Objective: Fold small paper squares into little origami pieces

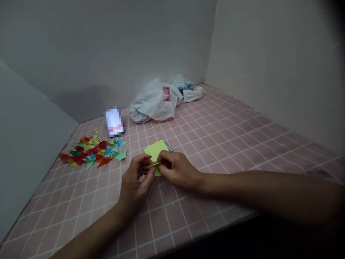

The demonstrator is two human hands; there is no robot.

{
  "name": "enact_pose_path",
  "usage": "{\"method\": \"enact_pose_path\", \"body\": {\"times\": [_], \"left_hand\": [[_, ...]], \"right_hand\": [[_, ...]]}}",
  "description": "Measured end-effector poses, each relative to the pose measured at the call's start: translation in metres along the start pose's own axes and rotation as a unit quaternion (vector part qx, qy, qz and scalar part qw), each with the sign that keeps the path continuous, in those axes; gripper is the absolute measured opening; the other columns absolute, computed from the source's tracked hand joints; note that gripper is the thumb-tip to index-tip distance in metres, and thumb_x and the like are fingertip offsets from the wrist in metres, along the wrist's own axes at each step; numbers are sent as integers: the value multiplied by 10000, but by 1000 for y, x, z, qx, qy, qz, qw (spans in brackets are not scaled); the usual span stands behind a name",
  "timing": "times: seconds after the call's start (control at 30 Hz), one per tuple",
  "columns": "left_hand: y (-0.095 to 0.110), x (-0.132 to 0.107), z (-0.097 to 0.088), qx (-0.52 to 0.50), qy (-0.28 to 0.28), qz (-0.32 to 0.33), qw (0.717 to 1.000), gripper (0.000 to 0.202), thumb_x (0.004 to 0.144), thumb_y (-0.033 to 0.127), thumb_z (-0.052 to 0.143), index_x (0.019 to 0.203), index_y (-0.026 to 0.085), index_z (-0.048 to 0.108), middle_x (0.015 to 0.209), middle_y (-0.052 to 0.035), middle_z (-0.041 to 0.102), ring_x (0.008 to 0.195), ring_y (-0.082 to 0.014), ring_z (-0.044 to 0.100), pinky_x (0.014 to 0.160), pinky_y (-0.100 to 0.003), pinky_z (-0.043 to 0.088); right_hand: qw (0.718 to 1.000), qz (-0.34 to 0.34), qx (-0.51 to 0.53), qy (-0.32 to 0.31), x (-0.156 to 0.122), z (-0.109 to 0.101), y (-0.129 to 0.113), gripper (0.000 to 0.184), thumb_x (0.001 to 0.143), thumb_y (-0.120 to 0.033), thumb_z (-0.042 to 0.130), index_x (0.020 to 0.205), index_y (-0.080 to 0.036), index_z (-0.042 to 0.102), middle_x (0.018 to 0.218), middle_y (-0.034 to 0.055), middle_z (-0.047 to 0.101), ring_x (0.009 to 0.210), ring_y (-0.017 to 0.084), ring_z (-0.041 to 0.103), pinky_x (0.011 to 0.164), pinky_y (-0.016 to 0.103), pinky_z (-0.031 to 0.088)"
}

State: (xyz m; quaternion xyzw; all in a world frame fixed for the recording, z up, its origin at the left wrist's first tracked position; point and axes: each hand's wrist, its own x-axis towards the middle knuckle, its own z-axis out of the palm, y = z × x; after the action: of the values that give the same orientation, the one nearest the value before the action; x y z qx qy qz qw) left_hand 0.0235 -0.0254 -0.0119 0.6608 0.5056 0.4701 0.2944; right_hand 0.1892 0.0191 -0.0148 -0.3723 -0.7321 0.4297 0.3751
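Between my two hands is a small folded piece of yellow paper [153, 165], seen nearly edge-on. My left hand [138, 176] pinches its left end between thumb and fingers. The fingertips of my right hand [179, 168] are closed on its right end. Just beyond them lies a stack of square paper [156, 148], yellow-green on top, with blue, pink and green edges showing at its right side. My hands hide the stack's near part.
Left of my hands lies a pile of small folded paper figures [93, 151] in several colours. Behind it a lit phone [114, 122] leans upright. White plastic bags [155, 100] lie by the back wall. Pink tile-patterned covering [215, 136] spreads over the table, with walls around.
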Motion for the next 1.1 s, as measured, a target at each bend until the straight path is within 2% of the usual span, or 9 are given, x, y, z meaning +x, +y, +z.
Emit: {"method": "enact_pose_path", "body": {"times": [0.13, 0.27, 0.4, 0.6, 0.73, 0.9, 1.0, 1.1], "left_hand": [[0, 4, 1, -151, -12, -88, 984, 394, 784, 179, 723, 1141, 243, 569, 1012, -26, 633, 867, -149, 659, 777, -287, 571], [-1, 6, 2, -202, -14, -149, 968, 377, 786, 196, 733, 1138, 231, 602, 962, -19, 650, 840, -143, 659, 762, -273, 563], [2, 5, 3, -236, -21, -191, 953, 305, 788, 229, 743, 1072, 213, 632, 940, -26, 691, 832, -153, 669, 764, -285, 564], [2, 5, 2, -236, -11, -203, 950, 144, 794, 264, 742, 915, 197, 698, 899, -20, 716, 819, -152, 665, 781, -281, 553], [0, 6, 1, -213, -7, -206, 955, 140, 801, 279, 734, 907, 190, 711, 843, -14, 710, 733, -136, 641, 708, -256, 528], [0, 7, -1, -201, -8, -219, 955, 139, 798, 293, 734, 886, 188, 711, 813, -3, 700, 710, -131, 633, 673, -239, 507], [1, 6, -1, -195, -11, -232, 953, 152, 796, 292, 734, 902, 186, 714, 822, -6, 703, 718, -130, 634, 677, -237, 506], [0, 5, -1, -206, -14, -246, 947, 164, 791, 302, 742, 905, 187, 717, 837, -6, 705, 732, -128, 637, 683, -234, 509]], "right_hand": [[996, 48, 60, 34, 4, -1, 2, 85, 760, -107, 532, 709, -174, 531, 662, -29, 517, 617, 111, 459, 562, 237, 331], [993, 67, 87, 36, 5, 1, 6, 79, 774, -140, 535, 707, -180, 523, 658, -32, 504, 611, 110, 447, 547, 233, 334], [995, 53, 75, 25, 2, 1, 3, 51, 806, -179, 557, 756, -183, 545, 683, -20, 538, 631, 118, 471, 556, 240, 343], [998, 43, 38, 14, 0, -2, -3, 81, 815, -191, 596, 753, -179, 545, 678, -15, 551, 622, 121, 471, 554, 248, 336], [999, 34, 13, 6, -1, -2, -4, 92, 825, -165, 579, 735, -171, 562, 669, -11, 573, 616, 118, 484, 565, 251, 342], [999, 32, 10, 3, 0, -3, -4, 118, 874, -225, 567, 775, -168, 596, 684, 3, 607, 628, 124, 522, 575, 251, 358], [1000, 15, 6, 18, 0, -4, -4, 71, 846, -192, 582, 777, -176, 570, 683, -8, 593, 630, 121, 524, 578, 247, 361], [1000, -6, -12, 28, 0, -3, -2, 131, 817, -144, 571, 700, -179, 521, 646, -18, 549, 608, 115, 493, 570, 248, 342]]}}
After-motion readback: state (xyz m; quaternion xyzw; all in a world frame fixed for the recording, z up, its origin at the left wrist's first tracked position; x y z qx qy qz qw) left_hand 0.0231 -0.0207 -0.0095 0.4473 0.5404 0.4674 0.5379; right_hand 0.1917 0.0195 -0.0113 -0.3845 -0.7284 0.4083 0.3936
